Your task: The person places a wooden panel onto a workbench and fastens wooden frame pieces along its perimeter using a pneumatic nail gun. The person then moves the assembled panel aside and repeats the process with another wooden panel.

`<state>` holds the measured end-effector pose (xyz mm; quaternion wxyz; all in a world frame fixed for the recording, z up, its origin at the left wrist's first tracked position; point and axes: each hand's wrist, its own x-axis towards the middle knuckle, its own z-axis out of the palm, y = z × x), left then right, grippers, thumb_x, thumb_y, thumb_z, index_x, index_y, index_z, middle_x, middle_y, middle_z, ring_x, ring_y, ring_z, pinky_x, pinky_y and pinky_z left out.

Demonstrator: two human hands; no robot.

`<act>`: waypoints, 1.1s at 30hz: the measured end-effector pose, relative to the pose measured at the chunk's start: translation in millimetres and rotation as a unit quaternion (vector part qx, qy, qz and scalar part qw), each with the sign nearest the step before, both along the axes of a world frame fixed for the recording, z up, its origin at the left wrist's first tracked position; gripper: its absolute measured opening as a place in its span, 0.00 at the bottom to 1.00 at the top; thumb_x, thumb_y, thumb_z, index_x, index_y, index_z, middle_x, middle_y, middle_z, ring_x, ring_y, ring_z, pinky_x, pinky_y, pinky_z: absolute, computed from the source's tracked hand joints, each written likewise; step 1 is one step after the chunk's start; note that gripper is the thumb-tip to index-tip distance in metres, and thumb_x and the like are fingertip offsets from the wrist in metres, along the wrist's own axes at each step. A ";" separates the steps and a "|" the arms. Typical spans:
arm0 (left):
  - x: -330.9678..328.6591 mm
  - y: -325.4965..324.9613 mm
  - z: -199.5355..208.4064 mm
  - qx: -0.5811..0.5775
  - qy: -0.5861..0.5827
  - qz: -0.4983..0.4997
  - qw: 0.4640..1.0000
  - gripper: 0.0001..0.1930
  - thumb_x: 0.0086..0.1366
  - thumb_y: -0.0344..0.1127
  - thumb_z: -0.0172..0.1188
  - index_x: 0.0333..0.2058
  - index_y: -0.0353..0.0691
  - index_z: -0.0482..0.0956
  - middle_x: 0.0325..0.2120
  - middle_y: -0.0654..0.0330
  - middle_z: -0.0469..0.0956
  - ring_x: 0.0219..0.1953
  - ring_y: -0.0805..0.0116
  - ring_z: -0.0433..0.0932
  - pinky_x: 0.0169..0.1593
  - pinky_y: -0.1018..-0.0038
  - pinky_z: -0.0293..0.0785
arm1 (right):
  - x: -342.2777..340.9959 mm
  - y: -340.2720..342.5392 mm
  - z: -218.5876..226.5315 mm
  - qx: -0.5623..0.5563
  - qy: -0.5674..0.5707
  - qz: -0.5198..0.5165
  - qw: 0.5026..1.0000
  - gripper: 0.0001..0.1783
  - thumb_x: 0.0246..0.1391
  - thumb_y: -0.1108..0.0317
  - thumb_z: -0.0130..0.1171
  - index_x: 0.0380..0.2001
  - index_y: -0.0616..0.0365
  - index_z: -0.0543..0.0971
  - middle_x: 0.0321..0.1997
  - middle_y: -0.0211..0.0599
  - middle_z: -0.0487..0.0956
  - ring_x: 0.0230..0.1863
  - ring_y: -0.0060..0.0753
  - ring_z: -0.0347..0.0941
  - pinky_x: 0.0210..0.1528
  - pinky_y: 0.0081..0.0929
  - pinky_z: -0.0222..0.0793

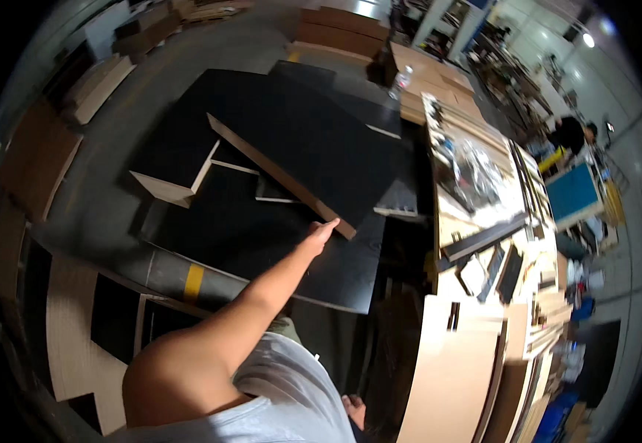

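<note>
My left hand point(321, 238) is closed on the near edge of a large black board point(313, 140), with the thumb along its pale brown side. This board lies tilted across other black-faced pieces. Below it is a broad black panel point(210, 229), whose right part shows wood grain. To the left, a black piece point(173, 144) with pale cut edges forms a notched corner. My right hand point(354, 410) is low beside my grey shirt, away from the boards. Its fingers are mostly hidden, and nothing shows in it.
On the right, a workbench point(446, 273) carries wood strips, clear plastic wrap point(476, 177) and dark offcuts. A clear bottle point(402, 81) stands beyond the boards. Cut panels point(70, 317) lie at lower left, and stacked boards point(454, 369) at lower right. Another person point(568, 133) is far right.
</note>
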<state>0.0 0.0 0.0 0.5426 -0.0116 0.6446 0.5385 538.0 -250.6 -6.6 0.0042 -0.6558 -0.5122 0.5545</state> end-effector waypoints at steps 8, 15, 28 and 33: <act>-56.9 83.4 16.5 -0.127 0.163 0.194 0.959 0.34 0.62 0.54 0.66 0.52 0.26 0.75 0.52 0.38 0.77 0.56 0.44 0.77 0.57 0.60 0.74 | -114.6 28.5 -1.2 -0.014 0.007 -0.056 0.998 0.33 0.58 0.62 0.64 0.59 0.77 0.70 0.57 0.63 0.77 0.59 0.46 0.75 0.61 0.32 0.67; -76.3 45.3 -1.6 -0.041 0.084 0.255 0.962 0.25 0.67 0.49 0.62 0.52 0.33 0.74 0.45 0.45 0.80 0.43 0.51 0.83 0.38 0.59 0.82 | -178.2 91.3 -8.1 -0.033 0.087 -0.012 0.996 0.32 0.57 0.58 0.66 0.56 0.72 0.73 0.49 0.50 0.81 0.51 0.39 0.77 0.54 0.33 0.70; 9.7 -172.1 -9.5 -0.102 -0.184 -0.049 0.976 0.40 0.60 0.57 0.69 0.61 0.37 0.65 0.55 0.53 0.71 0.50 0.56 0.77 0.46 0.57 0.81 | -317.1 179.3 14.8 -0.097 0.170 -0.269 0.943 0.46 0.59 0.34 0.56 0.63 0.65 0.66 0.62 0.48 0.71 0.57 0.43 0.72 0.55 0.44 0.71; -97.0 -233.1 -3.4 0.048 -0.181 0.194 0.963 0.33 0.58 0.71 0.61 0.52 0.52 0.78 0.43 0.65 0.82 0.44 0.69 0.80 0.46 0.67 0.75 | -271.3 127.8 13.1 0.030 0.073 -0.362 0.929 0.35 0.58 0.40 0.62 0.40 0.72 0.79 0.31 0.31 0.76 0.29 0.28 0.69 0.33 0.31 0.67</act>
